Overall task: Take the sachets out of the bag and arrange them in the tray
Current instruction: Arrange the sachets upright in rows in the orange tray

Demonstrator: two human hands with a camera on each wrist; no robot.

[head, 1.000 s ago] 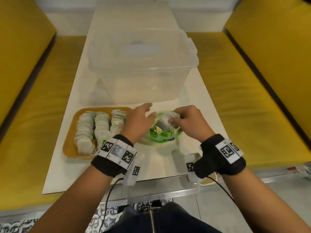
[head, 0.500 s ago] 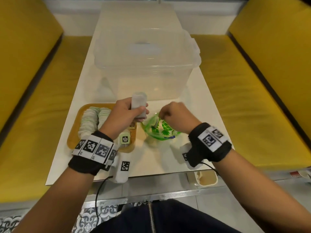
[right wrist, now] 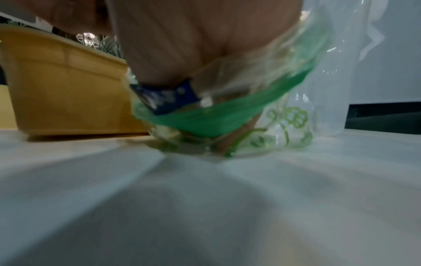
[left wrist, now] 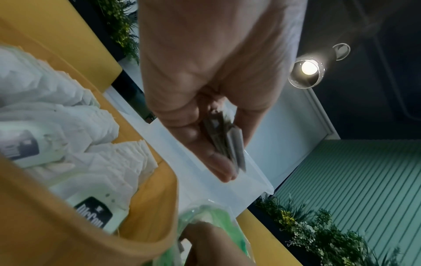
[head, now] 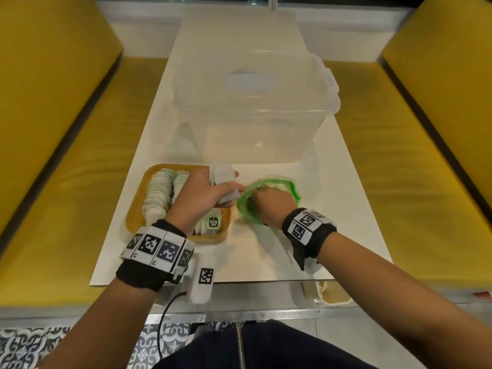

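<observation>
My left hand (head: 231, 185) grips a small bundle of white sachets (head: 222, 174) just above the far right corner of the yellow tray (head: 135, 216). In the left wrist view the thumb and fingers (left wrist: 218, 162) pinch that bundle of sachets (left wrist: 230, 145) edge-on. Rows of white sachets (head: 157, 198) stand in the tray. The clear bag with a green rim (head: 294, 189) sits to the right of the tray. My right hand (head: 267, 202) reaches down into its mouth. The green band (right wrist: 218, 117) wraps the hand, and the fingertips are hidden inside.
A large clear plastic box (head: 255, 102) stands on the white table (head: 346, 209) just behind the tray and bag. Yellow seat cushions (head: 415, 161) flank the table on both sides. The table's near edge lies just below my wrists.
The sachet bundle passed from the right hand to the left, which lifted it toward the tray's far right corner. The right hand dipped back into the bag's mouth.
</observation>
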